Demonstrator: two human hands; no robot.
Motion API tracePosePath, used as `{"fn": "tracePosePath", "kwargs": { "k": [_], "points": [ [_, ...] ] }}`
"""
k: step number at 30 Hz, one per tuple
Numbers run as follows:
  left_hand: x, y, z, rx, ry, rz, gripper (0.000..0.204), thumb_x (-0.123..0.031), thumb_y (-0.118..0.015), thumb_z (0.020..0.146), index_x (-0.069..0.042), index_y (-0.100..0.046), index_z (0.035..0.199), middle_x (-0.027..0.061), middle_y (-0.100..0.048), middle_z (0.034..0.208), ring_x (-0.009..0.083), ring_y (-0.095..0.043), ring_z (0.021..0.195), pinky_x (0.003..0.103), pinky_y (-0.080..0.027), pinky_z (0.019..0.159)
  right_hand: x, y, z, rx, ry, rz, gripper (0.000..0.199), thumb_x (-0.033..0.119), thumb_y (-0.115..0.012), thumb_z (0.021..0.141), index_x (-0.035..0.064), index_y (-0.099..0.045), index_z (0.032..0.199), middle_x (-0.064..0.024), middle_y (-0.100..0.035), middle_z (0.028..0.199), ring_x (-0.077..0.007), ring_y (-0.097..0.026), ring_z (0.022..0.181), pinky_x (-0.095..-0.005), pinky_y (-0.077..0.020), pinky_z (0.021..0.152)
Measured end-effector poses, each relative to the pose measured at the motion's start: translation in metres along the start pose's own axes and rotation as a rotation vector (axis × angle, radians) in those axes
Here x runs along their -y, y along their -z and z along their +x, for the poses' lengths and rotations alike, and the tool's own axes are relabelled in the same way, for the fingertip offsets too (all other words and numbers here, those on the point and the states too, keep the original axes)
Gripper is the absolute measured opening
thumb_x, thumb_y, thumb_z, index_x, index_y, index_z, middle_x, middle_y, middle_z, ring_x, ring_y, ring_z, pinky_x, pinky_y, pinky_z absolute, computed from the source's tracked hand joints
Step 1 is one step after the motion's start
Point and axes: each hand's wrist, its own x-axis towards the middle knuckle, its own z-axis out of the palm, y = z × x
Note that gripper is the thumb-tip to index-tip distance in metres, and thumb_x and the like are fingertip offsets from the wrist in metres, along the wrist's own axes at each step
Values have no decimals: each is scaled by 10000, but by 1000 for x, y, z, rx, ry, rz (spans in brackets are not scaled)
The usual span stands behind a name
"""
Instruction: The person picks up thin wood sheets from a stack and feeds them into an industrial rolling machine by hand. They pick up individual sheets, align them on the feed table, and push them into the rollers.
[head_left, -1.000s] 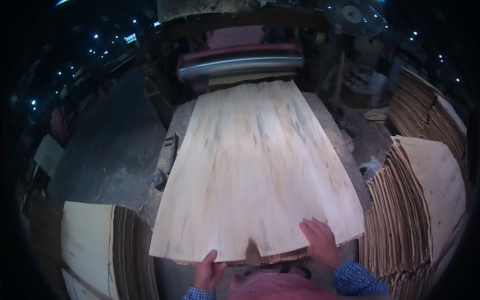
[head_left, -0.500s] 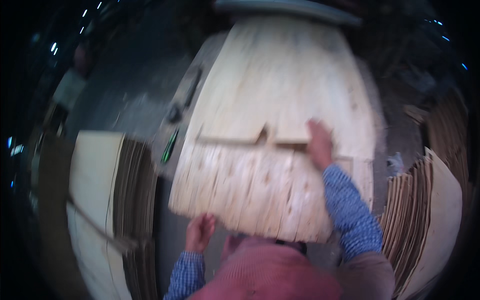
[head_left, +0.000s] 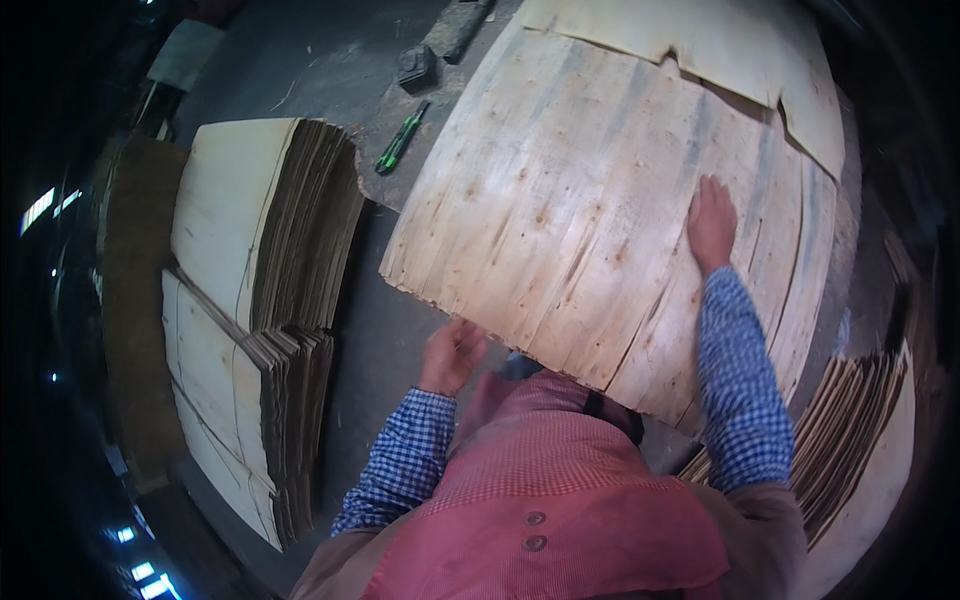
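Observation:
A pale wood veneer sheet (head_left: 560,210) with knots, dark streaks and long splits lies on a stack in front of me. Its near edge is ragged. Flat on its right half rests my right hand (head_left: 712,225), fingers stretched out and holding nothing. My left hand (head_left: 453,357) is at the near left edge, fingers loosely bent and a little apart; whether they touch the edge I cannot tell. Across the far side runs the broken, notched edge of another veneer sheet (head_left: 730,45). A green and black utility knife (head_left: 402,138) lies left of the stack.
On the left stand bundles of veneer sheets (head_left: 225,215), some tied with cord. More upright sheets (head_left: 850,430) stand at the lower right. Beyond the knife are a small black block (head_left: 416,70) and a dark bar (head_left: 467,32).
My view has turned and come closer to the near sheet. The right hand has left the broken edge of the far sheet and lies flat on the near one. My left hand stays by the near edge.

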Motion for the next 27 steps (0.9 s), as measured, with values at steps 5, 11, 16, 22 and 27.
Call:
{"fn": "tracePosePath", "kwargs": {
  "k": [5, 11, 16, 22, 27],
  "points": [
    [-12, 5, 14, 37, 99, -146, 226, -146, -562, 964, 27, -584, 1106, 109, -651, 1004, 229, -640, 979, 334, -571, 829, 37, 70, -120, 159, 24, 117, 467, 195, -554, 937, 47, -493, 1375, -166, -465, 1444, -367, -398, 1357, -492, -312, 1108],
    [-35, -18, -7, 247, 132, -245, 259, -250, -582, 980, 7, -576, 1006, 164, -677, 1035, 256, -674, 944, 349, -581, 796, 76, 156, -224, 328, -45, 257, 525, 245, -636, 877, 9, -517, 1331, -196, -450, 1440, -390, -415, 1337, -488, -343, 1087],
    [-13, 13, 14, 178, 187, -7, 317, -288, -537, 996, 14, -578, 1083, 143, -653, 1047, 270, -644, 1009, 403, -542, 870, 131, 191, -246, 322, -155, 224, 746, 356, -758, 757, -37, -489, 1332, -214, -463, 1408, -397, -438, 1295, -481, -378, 1052],
    [-21, 12, 9, 210, 289, -118, 301, -286, -597, 964, -3, -569, 1062, 109, -634, 974, 269, -636, 984, 422, -533, 860, 157, 170, -248, 232, -451, 215, 843, 347, -786, 726, -53, -422, 1374, -221, -470, 1359, -386, -472, 1216, -472, -437, 984],
    [-23, 4, -13, 155, 243, -115, 314, -354, -623, 951, -82, -554, 1093, 46, -611, 909, 232, -637, 921, 422, -532, 827, 144, 159, -248, 145, -539, 324, 721, 301, -755, 801, -65, -443, 1339, -187, -560, 1237, -301, -581, 1075, -405, -500, 890]
  ]
}}
